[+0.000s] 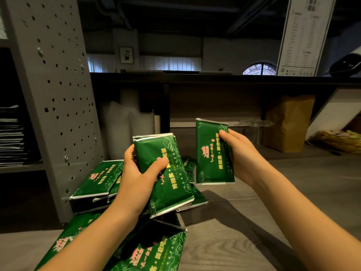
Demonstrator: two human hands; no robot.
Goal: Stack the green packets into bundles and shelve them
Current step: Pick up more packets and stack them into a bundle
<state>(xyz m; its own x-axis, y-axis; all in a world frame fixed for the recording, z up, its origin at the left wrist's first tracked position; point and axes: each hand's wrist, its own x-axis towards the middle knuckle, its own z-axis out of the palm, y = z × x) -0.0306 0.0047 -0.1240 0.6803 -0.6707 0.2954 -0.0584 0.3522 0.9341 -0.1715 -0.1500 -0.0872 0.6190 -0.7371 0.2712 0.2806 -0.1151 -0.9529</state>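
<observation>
Green packets [93, 178], some behind left hand [136, 177]

Hands, two: the left hand [136, 178] grips a held bundle [170, 173] showing two silver top edges, so two packets counted, and the right hand [238, 153] grips a single green packet [212, 153]. Floor heap [97, 178] of the same green packets, lower left and lower centre of the frame: at least six, overlapping, full number unreadable. One each: grey perforated panel [58, 85] at left, brown paper bag [287, 124] at middle right, framed picture [126, 55] at upper centre, tall printed sign [304, 36] at upper right, arched window [259, 69] beside it; also one stack of flat sheets [11, 137] at the left edge, too many to count.
</observation>
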